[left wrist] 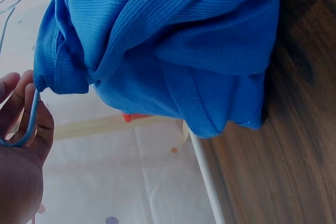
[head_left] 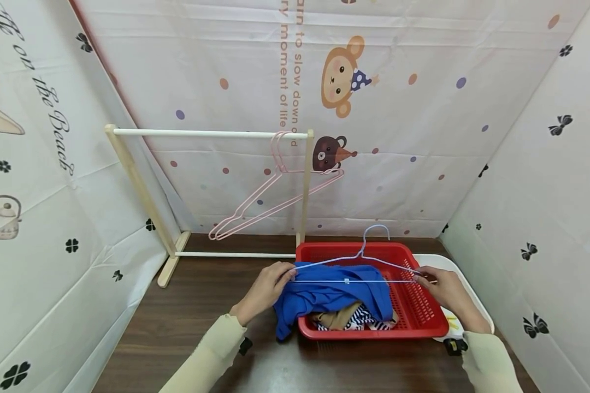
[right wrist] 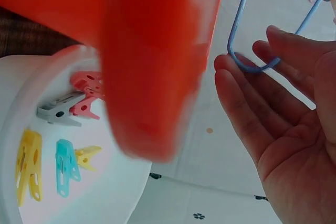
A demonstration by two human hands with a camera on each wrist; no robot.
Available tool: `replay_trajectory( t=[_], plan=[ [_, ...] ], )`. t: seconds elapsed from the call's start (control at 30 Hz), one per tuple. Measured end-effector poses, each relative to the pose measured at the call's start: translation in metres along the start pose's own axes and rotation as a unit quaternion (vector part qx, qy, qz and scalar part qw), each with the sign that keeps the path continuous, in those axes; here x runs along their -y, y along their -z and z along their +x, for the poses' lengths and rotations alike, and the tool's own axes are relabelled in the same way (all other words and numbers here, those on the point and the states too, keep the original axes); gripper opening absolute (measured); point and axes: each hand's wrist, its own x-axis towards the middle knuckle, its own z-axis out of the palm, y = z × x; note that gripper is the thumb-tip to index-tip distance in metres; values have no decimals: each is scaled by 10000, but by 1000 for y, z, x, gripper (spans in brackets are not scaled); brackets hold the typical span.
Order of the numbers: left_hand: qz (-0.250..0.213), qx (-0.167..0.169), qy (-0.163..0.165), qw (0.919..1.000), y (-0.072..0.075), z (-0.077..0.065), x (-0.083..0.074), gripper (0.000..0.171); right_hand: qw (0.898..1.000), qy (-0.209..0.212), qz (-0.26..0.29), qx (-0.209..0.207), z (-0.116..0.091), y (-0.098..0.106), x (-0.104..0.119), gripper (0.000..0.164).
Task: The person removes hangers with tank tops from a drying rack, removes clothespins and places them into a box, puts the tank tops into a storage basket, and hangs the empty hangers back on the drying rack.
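Observation:
My left hand (head_left: pixel 265 289) grips one lower corner of a light blue wire hanger (head_left: pixel 361 254), its fingers curled round the wire in the left wrist view. At the other corner, the thumb and fingers of my right hand (head_left: pixel 444 289) hold the hanger. The hanger is level over a red plastic basket (head_left: pixel 373 334), its hook pointing away from me. Under it, a blue ribbed garment (head_left: pixel 336 292) is heaped in the basket and hangs over the left rim. Striped and tan clothes (head_left: pixel 356 317) show below the blue cloth.
A wooden rack with a white top rod (head_left: pixel 201 133) stands back left. Pink hangers (head_left: pixel 278 173) hang at its right end. Right of the basket, partly behind it, lies a white tray (right wrist: pixel 121 192) with several clothespins (right wrist: pixel 65 166). Printed cloth walls surround the dark wooden table (head_left: pixel 192 322).

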Motion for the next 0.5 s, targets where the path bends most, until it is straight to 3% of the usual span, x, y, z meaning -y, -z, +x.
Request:
replay_trajectory(
  t=[0.3,0.5],
  plan=[
    [-85,-446,-40,9990,17,-8,4,14,9993,-235,-274,-13,-7,7,-6,34],
    [-177,-726,-117,9971,30,-11,7,10,9977,-366,-480,301,-6,3,-10,36]
  ],
)
